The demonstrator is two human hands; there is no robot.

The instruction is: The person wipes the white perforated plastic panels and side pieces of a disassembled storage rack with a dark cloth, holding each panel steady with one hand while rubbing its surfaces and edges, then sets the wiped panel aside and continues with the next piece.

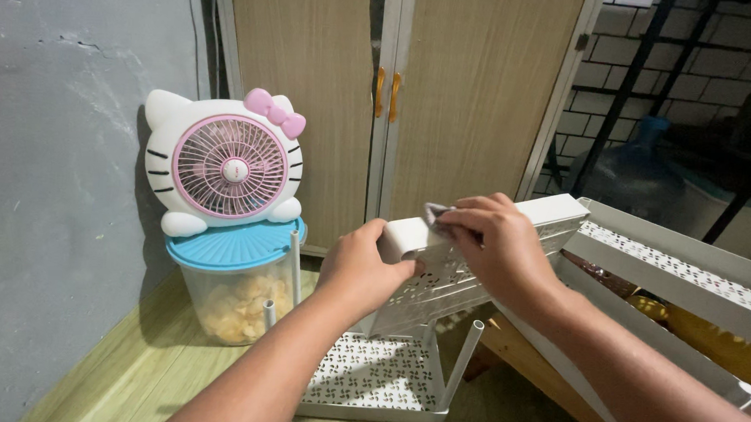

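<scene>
Both forearms reach in from the bottom edge toward a white perforated shelf tray (475, 249) held tilted above the wooden floor (132, 369). The left hand (360, 269) is closed around the tray's rounded near end, steadying it, while the right hand (505, 242) lies flat-fingered over the top rim, pressing a small grey cloth (437, 212) onto the plastic. The step in hand looks like wiping the tray's rim; carrying on would probably call for sliding the cloth along the edge while the left hand keeps its grip. Below, a second perforated tray (377, 376) of the same rack lies on the floor with white posts (464, 358) standing at its corners, close under the tilted tray and apt to catch it if lowered. To the right, a larger white rack (668, 266) leans, with yellow items partly visible behind it. At the left wall stands a clear container with a blue lid (233, 276), holding pale snacks, and on it a cat-shaped pink and white fan (226, 162). Wooden cabinet doors (406, 94) close the back.
</scene>
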